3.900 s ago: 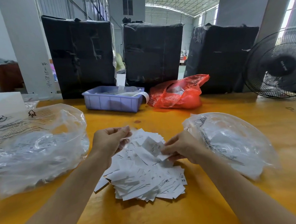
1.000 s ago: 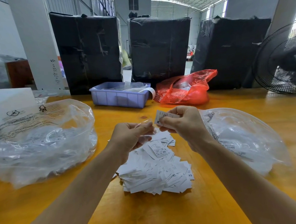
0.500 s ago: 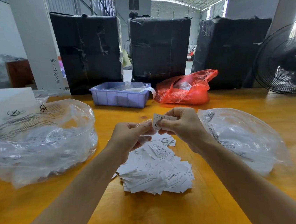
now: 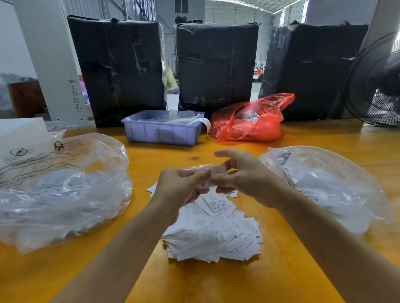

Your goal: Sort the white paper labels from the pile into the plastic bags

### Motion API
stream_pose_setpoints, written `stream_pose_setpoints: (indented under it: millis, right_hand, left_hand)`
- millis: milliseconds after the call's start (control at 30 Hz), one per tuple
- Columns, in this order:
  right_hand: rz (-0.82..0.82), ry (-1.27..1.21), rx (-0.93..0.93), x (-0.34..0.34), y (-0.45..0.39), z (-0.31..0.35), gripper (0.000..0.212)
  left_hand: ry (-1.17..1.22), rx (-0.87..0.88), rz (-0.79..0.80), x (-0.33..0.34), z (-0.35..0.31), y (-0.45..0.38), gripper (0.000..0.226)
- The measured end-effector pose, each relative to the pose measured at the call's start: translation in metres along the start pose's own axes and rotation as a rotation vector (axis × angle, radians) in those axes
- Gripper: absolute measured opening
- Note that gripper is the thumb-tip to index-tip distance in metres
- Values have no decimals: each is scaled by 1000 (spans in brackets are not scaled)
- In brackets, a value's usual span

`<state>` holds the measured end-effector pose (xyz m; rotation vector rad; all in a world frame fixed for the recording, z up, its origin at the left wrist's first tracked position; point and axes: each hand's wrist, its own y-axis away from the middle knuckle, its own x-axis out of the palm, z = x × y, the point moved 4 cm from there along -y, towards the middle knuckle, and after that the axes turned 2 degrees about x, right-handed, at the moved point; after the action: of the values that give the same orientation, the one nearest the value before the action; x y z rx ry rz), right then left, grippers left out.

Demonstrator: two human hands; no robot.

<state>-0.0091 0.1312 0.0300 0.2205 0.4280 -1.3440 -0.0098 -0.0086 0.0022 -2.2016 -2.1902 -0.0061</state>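
Yellow table point(image 4: 209, 298): left hand point(image 4: 180, 188), right hand point(image 4: 241, 179), both grips clamped on labels point(image 4: 217, 170).

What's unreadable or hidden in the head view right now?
- Held labels: motion-blurred, print unreadable; both hands cover most of them.
- Lower pile: top labels bury the rest.
- Left bag: glare and creases hide most contents; one XL tag shows.
- Right bag: contents only a white haze.
- Blue bin: wall hides its inside.
- Fan: cut off by the right edge.
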Motion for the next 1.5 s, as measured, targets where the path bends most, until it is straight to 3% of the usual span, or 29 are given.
stream_pose_setpoints:
  millis: [67, 133, 267, 400, 500, 667, 800, 933, 1100, 1267, 1500]
  right_hand:
    - [-162, 27, -93, -3, -2, 2, 31]
    - [-203, 91, -154, 2, -2, 2, 19]
    - [-103, 111, -224, 17, 0, 6, 21]
    - [-207, -112, -134, 5, -5, -2, 20]
    - [-230, -239, -136, 0, -4, -3, 13]
    - [-287, -136, -152, -2, -4, -3, 18]
    - [-198, -137, -156, 4, -4, 0, 12]
    - [6, -125, -179, 13, -1, 4, 15]
    - [-62, 9, -156, 0, -2, 0, 23]
    - [-82, 73, -177, -6, -3, 1, 61]
    - [-56, 147, -234, -5, -1, 4, 46]
  left_hand:
    - [108, -37, -58, -2, 1, -1, 21]
    - [192, -59, -89, 0, 2, 0, 17]
    - [265, -75, -121, 4, 4, 1, 14]
    - [398, -108, -174, 3, 4, 1, 11]
    - [379, -160, -115, 6, 5, 2, 15]
    - [267, -159, -89, 2, 4, 1, 27]
    - [287, -88, -120, 0, 2, 3, 33]
    - [268, -78, -105, 3, 4, 2, 34]
    - [68, -49, -46, -1, -2, -1, 22]
    - [-2, 49, -56, -5, -4, -2, 19]
    - [135, -21, -114, -10, -1, -5, 18]
